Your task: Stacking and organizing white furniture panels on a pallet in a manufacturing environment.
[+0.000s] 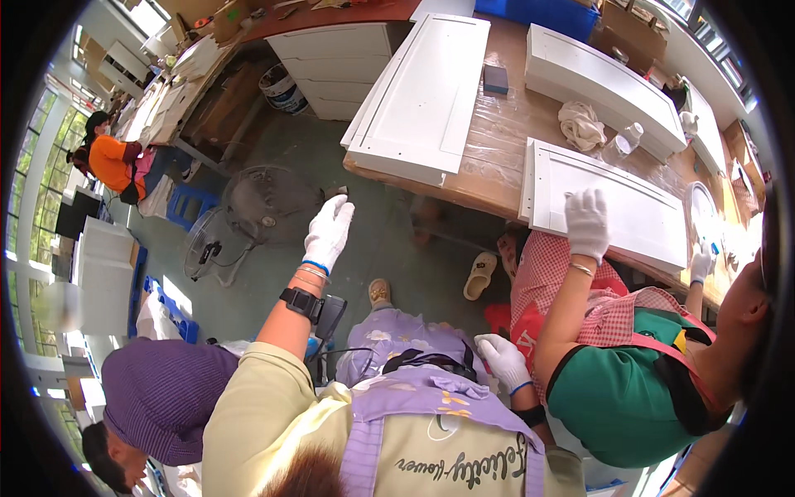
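My left hand [330, 230], in a white glove, is stretched out ahead over the floor. Its fingers are extended and nothing shows in them. Beyond it lies the near corner of a table bearing a long white panel [422, 95]. My right hand [505, 362], gloved too, hangs low beside my purple apron [406, 340]. Its fingers look loosely extended, and no object can be seen in it. A dark strapped device [308, 305] sits on my left wrist. At my right, a co-worker in green rests one gloved hand [588, 224] by another white panel [609, 199].
A floor fan [265, 211] stands at the left, near a blue stool [190, 203]. On the table [489, 157] are a dark block [495, 79], a crumpled cloth [582, 124] and clear cups [621, 142]. A person in a purple cap [166, 398] is close at my left; another in orange sits farther off.
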`<state>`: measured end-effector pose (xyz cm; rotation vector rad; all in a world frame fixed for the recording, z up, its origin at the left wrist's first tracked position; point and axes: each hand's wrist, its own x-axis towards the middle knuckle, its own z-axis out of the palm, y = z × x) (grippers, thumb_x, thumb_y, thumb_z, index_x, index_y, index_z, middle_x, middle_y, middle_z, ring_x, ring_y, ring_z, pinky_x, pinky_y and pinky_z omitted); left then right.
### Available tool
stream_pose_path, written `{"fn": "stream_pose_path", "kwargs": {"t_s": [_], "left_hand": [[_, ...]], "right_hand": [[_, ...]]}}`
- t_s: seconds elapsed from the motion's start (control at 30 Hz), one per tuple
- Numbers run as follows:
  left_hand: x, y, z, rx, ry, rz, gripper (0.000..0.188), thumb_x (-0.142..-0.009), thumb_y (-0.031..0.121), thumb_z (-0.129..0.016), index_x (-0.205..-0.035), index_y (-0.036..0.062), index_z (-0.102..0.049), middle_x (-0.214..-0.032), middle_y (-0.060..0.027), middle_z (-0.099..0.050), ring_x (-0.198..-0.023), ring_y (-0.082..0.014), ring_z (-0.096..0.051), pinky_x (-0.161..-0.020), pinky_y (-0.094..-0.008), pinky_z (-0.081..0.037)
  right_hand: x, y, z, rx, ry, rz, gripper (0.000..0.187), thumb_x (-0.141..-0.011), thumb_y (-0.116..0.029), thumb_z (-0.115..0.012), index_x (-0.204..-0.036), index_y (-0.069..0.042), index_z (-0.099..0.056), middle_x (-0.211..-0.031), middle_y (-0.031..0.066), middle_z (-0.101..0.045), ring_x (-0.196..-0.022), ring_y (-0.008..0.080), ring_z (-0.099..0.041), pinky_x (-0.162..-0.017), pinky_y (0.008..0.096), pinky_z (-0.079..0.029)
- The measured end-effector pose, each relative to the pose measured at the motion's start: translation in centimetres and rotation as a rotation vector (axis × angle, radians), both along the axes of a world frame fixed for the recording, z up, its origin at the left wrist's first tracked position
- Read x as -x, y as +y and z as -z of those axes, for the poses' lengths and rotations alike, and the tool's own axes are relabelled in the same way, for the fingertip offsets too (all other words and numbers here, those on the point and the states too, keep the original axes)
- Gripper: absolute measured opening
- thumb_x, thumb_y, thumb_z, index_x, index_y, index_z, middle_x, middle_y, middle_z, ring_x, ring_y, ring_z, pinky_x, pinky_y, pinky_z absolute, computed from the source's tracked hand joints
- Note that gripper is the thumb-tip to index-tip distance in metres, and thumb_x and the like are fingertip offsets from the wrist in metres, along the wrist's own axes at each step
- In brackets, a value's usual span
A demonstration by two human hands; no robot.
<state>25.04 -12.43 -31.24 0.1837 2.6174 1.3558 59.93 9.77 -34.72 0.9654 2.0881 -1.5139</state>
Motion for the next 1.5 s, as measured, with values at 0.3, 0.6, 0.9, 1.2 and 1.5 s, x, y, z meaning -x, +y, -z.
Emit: {"fn": "stream_pose_path", "kwargs": {"t_s": [0.3,0.6,0.9,1.2,1.5], "left_hand": [[19.8,4.2,1.7,-0.144,0.006,0.264,0.058,-0.089,0.042,-0.05,-0.13,0.0019,-0.04,-0.122,-0.0196,-0.053,-0.113,-0.0281,-0.051,-0.095,-0.0335,-0.038],[18.8,8.2,-2.3,-0.298,-0.631,0.446,0.057,-0.09,0.042,-0.047,-0.129,0.0006,-0.041,-0.118,-0.0113,-0.053,-0.103,-0.0163,-0.052,-0.088,-0.0282,-0.043],[20.9,7.6,0.4,-0.614,-1.007,0.358,0.053,-0.088,0.04,-0.052,-0.121,-0.0018,-0.047,-0.114,-0.0102,-0.057,-0.098,-0.0184,-0.057,-0.084,-0.0283,-0.047],[21.7,7.3,0.5,-0.603,-1.091,0.39,0.051,-0.089,0.036,-0.051,-0.124,-0.0004,-0.044,-0.117,-0.0124,-0.055,-0.104,-0.0245,-0.056,-0.09,-0.0351,-0.047],[23.4,7.2,1.2,-0.553,-1.145,0.533,0.062,-0.092,0.048,-0.037,-0.133,0.0018,-0.032,-0.128,-0.0155,-0.046,-0.114,-0.03,-0.049,-0.094,-0.04,-0.043]], "right_hand": [[14.8,1.7,-2.0,0.168,0.343,0.466,0.033,-0.092,-0.02,-0.046,-0.117,0.001,-0.052,-0.105,0.0121,-0.061,-0.098,0.0187,-0.059,-0.087,0.0301,-0.046],[30.2,3.9,-6.9,-0.431,0.211,0.465,0.062,-0.089,-0.042,-0.045,-0.134,-0.001,-0.034,-0.127,0.0176,-0.049,-0.118,0.0279,-0.047,-0.098,0.0332,-0.035],[35.7,4.6,-4.5,0.271,0.137,0.608,0.064,-0.087,-0.055,-0.04,-0.136,-0.014,-0.036,-0.128,0.0127,-0.049,-0.112,0.0224,-0.049,-0.094,0.0323,-0.037],[36.3,6.3,-3.8,0.049,0.035,0.239,0.09,-0.081,-0.07,-0.03,-0.139,-0.002,-0.021,-0.128,0.0236,-0.045,-0.119,0.0356,-0.044,-0.097,0.0369,-0.036],[35.6,7.7,-5.5,0.406,0.0,0.601,0.082,-0.079,-0.071,-0.037,-0.124,-0.004,-0.05,-0.114,0.0205,-0.056,-0.1,0.03,-0.058,-0.083,0.0351,-0.046]]}}
